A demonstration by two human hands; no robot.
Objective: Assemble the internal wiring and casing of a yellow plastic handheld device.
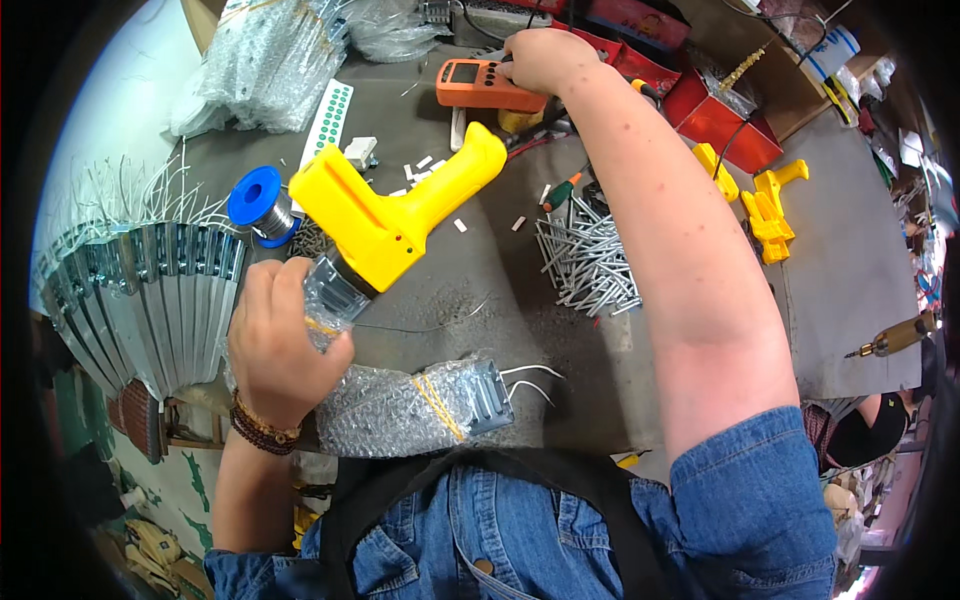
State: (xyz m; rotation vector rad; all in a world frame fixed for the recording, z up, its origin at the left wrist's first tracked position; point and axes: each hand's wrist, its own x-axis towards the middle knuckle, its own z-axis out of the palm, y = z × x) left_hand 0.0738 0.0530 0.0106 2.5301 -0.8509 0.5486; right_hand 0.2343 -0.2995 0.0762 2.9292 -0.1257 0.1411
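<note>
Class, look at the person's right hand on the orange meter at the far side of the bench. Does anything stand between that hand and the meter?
Nothing visible does. The right hand already rests on the right end of the orange meter, its fingers on the casing with no object between.

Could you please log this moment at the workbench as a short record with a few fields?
Left hand: grips a bubble-wrapped part against the yellow gun-shaped tool
Right hand: reaches far across, resting on the orange meter
Near edge: bubble-wrapped bundle tied with rubber bands, white wires sticking out
Beside left hand: blue solder spool
Bench middle: pile of metal pins
</note>
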